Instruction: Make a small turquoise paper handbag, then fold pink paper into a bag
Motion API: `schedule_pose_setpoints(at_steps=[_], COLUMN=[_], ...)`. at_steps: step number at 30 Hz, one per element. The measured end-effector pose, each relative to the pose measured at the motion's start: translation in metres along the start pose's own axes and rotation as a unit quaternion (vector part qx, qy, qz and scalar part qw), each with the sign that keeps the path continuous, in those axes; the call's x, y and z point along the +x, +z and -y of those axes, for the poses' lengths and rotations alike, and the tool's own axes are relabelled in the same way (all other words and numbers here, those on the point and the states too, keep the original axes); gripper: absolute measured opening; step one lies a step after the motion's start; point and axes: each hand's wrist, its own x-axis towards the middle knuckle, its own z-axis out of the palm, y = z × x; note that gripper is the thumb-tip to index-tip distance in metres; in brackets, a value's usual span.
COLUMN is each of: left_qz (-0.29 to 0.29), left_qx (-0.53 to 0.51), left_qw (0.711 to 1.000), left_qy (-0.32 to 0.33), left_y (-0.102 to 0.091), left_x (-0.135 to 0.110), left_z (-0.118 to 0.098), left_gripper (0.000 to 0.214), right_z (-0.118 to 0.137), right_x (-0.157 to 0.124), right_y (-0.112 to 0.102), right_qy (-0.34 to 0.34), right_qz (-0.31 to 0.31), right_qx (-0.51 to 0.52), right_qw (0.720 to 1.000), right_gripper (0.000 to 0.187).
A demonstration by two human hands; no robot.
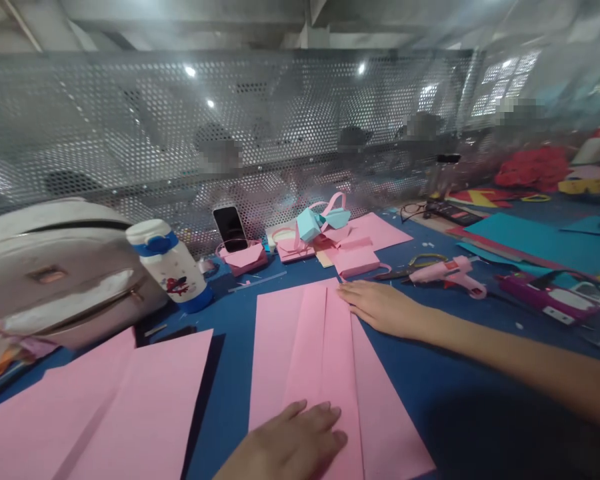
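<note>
A folded strip of pink paper point(307, 360) lies lengthwise in front of me, on top of a wider pink sheet point(387, 413). My left hand point(293, 443) rests on the strip's near part, its fingers spread and flat. At the far right corner of the strip, my right hand point(380, 307) presses down with its fingers stretched out. Neither hand grips anything. Just beyond the right hand are a small pink paper box point(357, 260), scissors point(400, 272) and a pink glue gun point(445, 272).
Folded pink sheets point(155, 393) lie at left, near a pale backpack point(65, 267) and a white and blue bottle point(173, 267). A phone point(230, 228) leans by small paper bags point(243, 259). Blue card point(530, 237) and a purple device point(547, 297) are at right. A perforated metal screen point(155, 133) stands behind.
</note>
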Motion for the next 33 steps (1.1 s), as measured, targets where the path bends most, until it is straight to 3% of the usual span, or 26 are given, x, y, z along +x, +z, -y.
schedule_pose_setpoints(at_steps=[3,4,6,7,9,12,18,21,24,26,29,33], left_qz=[-0.015,-0.047,-0.116,-0.136,-0.137,-0.129,-0.098,-0.057,-0.005,0.024,0.041,0.030], left_qx=[-0.138,-0.172,-0.235,-0.284,-0.305,-0.307,-0.274,-0.275,-0.279,-0.276,-0.254,-0.206], left_qw=[0.981,0.967,0.924,0.888,0.866,0.856,0.873,0.878,0.883,0.894,0.912,0.927], left_qy=[-0.133,-0.182,-0.280,-0.336,-0.371,-0.396,-0.391,-0.386,-0.376,-0.353,-0.318,-0.311], left_y=[-0.006,-0.007,-0.006,-0.005,-0.002,0.004,0.009,-0.001,-0.018,-0.029,-0.036,-0.032], left_x=[0.007,0.012,0.025,0.032,0.049,0.072,0.096,0.098,0.097,0.098,0.101,0.101], left_z=[0.009,0.015,0.031,0.040,0.058,0.071,0.056,0.055,0.061,0.063,0.062,0.059], left_gripper=[0.042,0.038,0.041,0.047,0.047,0.057,0.086,0.093,0.095,0.091,0.079,0.061], right_z=[0.008,0.011,0.014,0.016,0.018,0.023,0.029,0.024,0.013,0.005,-0.002,-0.002], right_x=[0.004,0.004,0.002,0.000,-0.006,-0.015,-0.033,-0.038,-0.035,-0.031,-0.024,-0.021], right_y=[-0.010,-0.012,-0.013,-0.013,-0.013,-0.013,-0.021,-0.032,-0.043,-0.048,-0.048,-0.043], right_qy=[0.033,0.040,0.047,0.047,0.047,0.047,0.040,0.056,0.082,0.089,0.113,0.124], right_qz=[-0.016,-0.018,-0.016,-0.014,-0.004,0.019,0.024,-0.016,-0.093,-0.109,-0.040,0.023], right_qx=[0.018,0.027,0.041,0.045,0.054,0.073,0.124,0.142,0.157,0.182,0.214,0.192], right_qw=[0.999,0.999,0.998,0.998,0.997,0.996,0.991,0.988,0.980,0.973,0.969,0.973], right_gripper=[0.041,0.041,0.038,0.039,0.042,0.045,0.035,0.033,0.050,0.064,0.064,0.039])
